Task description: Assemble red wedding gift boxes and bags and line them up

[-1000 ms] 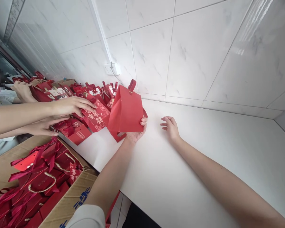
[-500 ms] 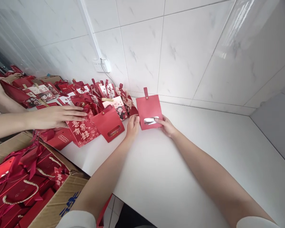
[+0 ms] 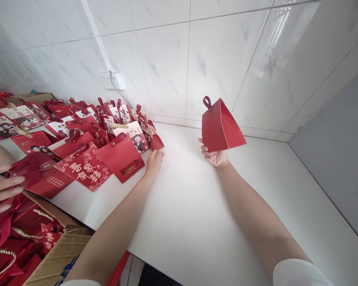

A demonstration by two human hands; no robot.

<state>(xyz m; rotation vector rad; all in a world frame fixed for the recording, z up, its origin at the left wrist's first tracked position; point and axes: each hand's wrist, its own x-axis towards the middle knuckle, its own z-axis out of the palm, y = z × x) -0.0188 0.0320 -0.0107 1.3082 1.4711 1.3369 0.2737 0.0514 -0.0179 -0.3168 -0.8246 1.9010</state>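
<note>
My right hand holds a red gift box from below, fingers around its lower edge. The box is turned so its plain triangular side shows, and a ribbon loop stands at its top. My left hand rests at the right end of a group of gift boxes, fingers curled in. Its fingertips reach the corner of a small red box; whether they grip it is hidden. Just left of that hand stands a red box with an oval window, beside a patterned box with white characters.
Many red and white gift boxes crowd the left of the white table. A cardboard carton of red bags with rope handles stands at front left. Another person's hand is above it. A wall socket has a cable.
My right hand has lifted the gift box, moved it right and turned it. My left hand has come away from it. The other person's hand has moved left toward the carton.
</note>
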